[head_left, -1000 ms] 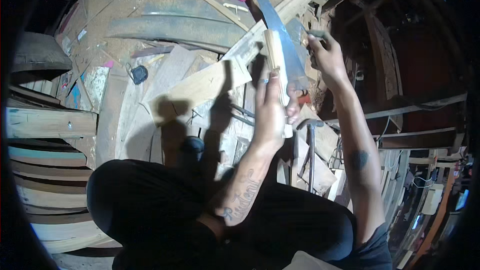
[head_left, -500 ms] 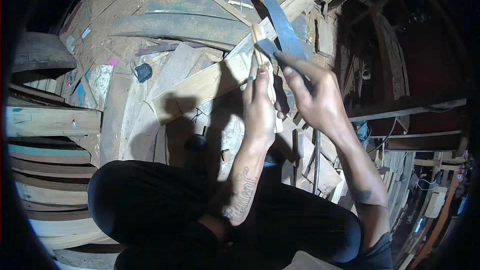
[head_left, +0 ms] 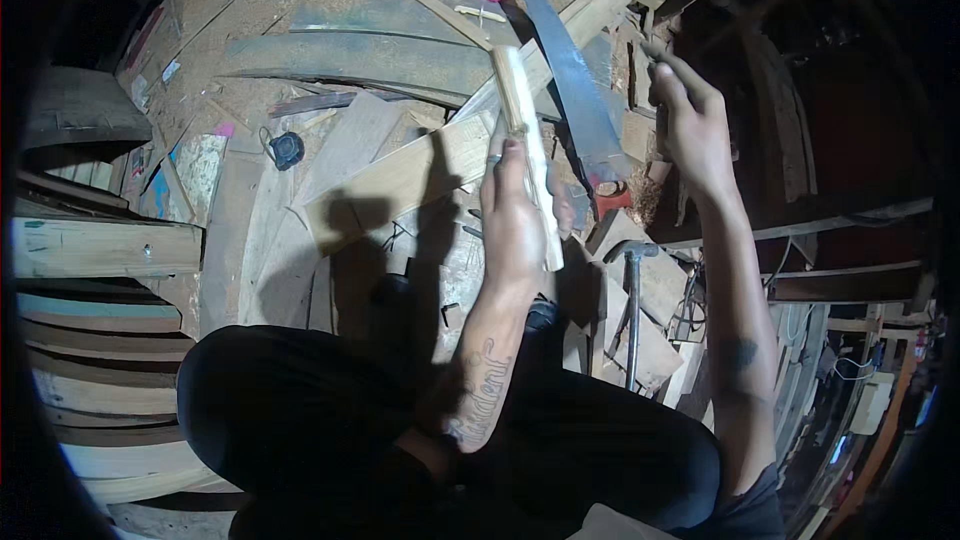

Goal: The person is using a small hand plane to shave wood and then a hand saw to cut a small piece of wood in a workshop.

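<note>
- I see the wood stick (head_left: 515, 90) left of the saw (head_left: 570, 75), gripped in the left hand (head_left: 515, 230), presumably to steady it.
- Right of the saw, I see the right hand (head_left: 695, 130) with curled fingers, apart from the stick; whether it holds anything, I cannot tell.

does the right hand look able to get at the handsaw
Probably yes: the handsaw lies near the right hand, its red handle mostly uncovered, though whether that hand is empty is unclear.
</note>
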Tool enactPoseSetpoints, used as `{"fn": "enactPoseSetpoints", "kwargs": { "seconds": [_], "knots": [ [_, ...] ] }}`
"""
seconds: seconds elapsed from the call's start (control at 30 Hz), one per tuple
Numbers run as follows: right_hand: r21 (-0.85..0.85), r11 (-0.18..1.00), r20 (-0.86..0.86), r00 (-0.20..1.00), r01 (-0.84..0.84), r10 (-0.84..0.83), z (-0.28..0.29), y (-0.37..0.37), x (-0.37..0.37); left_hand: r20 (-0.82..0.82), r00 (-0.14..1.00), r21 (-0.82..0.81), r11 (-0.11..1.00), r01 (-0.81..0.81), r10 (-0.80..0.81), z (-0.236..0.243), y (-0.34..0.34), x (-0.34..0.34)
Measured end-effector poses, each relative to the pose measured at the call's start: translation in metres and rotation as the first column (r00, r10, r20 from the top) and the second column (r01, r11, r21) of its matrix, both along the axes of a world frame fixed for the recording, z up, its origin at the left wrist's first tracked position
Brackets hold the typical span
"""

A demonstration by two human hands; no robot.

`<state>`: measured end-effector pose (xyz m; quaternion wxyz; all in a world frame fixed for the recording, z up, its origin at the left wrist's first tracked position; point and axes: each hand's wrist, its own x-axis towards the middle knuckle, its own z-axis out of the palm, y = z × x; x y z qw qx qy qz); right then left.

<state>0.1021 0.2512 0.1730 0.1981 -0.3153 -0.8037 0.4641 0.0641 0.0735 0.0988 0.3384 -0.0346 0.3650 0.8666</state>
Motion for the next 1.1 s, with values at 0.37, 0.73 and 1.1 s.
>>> {"fn": "enactPoseSetpoints", "kwargs": {
  "seconds": [0.37, 0.73, 1.1],
  "knots": [
    [0.302, 0.837, 0.093, 0.888, -0.456, 0.45, 0.001, -0.085, 0.023, -0.037, 0.994, -0.183, 0.978, -0.104, 0.099, 0.008, -0.01, -0.013],
    [0.296, 0.895, -0.005, 0.937, -0.333, 0.351, -0.014, -0.095, 0.001, -0.017, 0.992, -0.099, 0.987, -0.128, 0.127, 0.002, -0.007, -0.009],
    [0.233, 0.934, 0.046, 0.963, -0.269, 0.266, -0.04, -0.082, -0.013, 0.069, 0.994, -0.219, 0.973, -0.07, 0.087, 0.003, -0.001, 0.0]
  ]
}}
